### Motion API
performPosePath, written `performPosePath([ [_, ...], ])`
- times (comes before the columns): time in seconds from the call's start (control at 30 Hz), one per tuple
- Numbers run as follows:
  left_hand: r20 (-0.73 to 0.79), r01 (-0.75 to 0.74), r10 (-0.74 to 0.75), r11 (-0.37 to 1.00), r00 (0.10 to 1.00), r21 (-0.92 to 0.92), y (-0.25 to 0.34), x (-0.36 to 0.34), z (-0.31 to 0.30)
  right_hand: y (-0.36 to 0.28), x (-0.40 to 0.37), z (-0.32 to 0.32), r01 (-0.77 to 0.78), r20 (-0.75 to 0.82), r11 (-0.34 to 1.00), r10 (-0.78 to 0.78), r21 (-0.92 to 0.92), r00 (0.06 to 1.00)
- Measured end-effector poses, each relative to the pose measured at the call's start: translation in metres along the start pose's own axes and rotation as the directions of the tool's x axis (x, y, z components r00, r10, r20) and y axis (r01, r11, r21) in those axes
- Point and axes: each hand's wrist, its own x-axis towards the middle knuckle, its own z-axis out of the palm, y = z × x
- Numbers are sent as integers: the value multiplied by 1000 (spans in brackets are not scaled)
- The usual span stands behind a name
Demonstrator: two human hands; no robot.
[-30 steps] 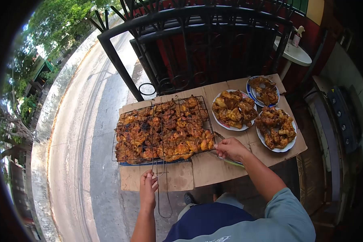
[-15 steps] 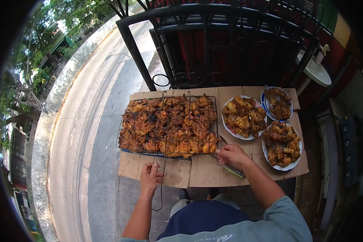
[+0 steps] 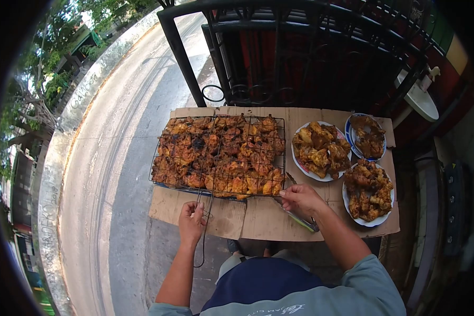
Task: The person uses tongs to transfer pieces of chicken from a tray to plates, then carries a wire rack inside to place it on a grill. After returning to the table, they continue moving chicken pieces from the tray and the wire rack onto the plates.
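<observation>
A wire grill basket (image 3: 285,158) full of browned, charred chicken pieces (image 3: 216,152) lies on cardboard, over a tray whose blue edge shows beneath its near side. My left hand (image 3: 192,224) is closed at the basket's long wire handle (image 3: 211,210), thumb and fingers right at the wire. At the near right corner, my right hand (image 3: 303,201) pinches the basket's frame between thumb and fingertips. Under that hand lies a long thin utensil with a green part (image 3: 308,225), mostly hidden.
Three plates of cooked chicken stand on the right: a pink-patterned plate (image 3: 327,179), a blue-rimmed plate (image 3: 347,130) and a white plate (image 3: 371,223). Cardboard (image 3: 268,221) covers the table. Behind it rises a black metal gate (image 3: 187,68); a road (image 3: 116,131) runs at left, and a white sink (image 3: 421,100) is at right.
The view has shifted slightly. My left hand has moved a little left and up along the handle, its fingers looser. My right hand stays at the basket's corner.
</observation>
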Motion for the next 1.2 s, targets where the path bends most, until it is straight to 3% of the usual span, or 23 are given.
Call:
performPosePath([
  [0.1, -76, -34, 34, 999, 996, 8, 4, -4, 6, 6, 2, -8, -14, 51, 996, 10, 84, 999],
  [0.33, -51, 30, -26, 997, 998, 73, 10, -8, 6, 2, 2, -12, -45, 105, 996, 37, 74, 994],
  [0.4, -54, -172, 193, 948, 980, 267, -16, 2, 4, 1, 0, -10, -44, 89, 995, 36, 94, 995],
  [0.53, -85, -138, 150, 981, 985, 137, -8, 0, 10, 12, 0, -9, -35, 63, 988, 26, 148, 998],
  [0.63, -88, -158, 172, 977, 981, 140, -2, -2, 7, 6, -6, 3, -42, -37, 998, 43, 40, 998],
  [0.7, -93, 57, -58, 998, 994, -11, 22, -10, 9, 7, -8, 4, -30, -86, 995, 22, -93, 996],
  [0.83, -150, -45, 49, 998, 987, 32, 28, -5, 2, -1, -35, 8, 57, -109, 966, -87, -251, 990],
  [0.9, -226, -197, 210, 977, 951, 78, 35, -2, 0, 5, -48, 2, 138, -122, 933, -188, -332, 975],
  [0.93, -233, -201, 214, 976, 949, 79, 40, 0, 0, 9, -53, 0, 145, -114, 932, -192, -334, 975],
  [1.0, -146, -228, 213, 968, 966, -101, 53, 0, -2, 17, -62, -4, 188, -147, 934, -241, -302, 959],
  [1.2, -85, -265, 256, 959, 963, -103, 81, 11, -9, 22, -80, 0, 213, -174, 926, -276, -313, 945],
])
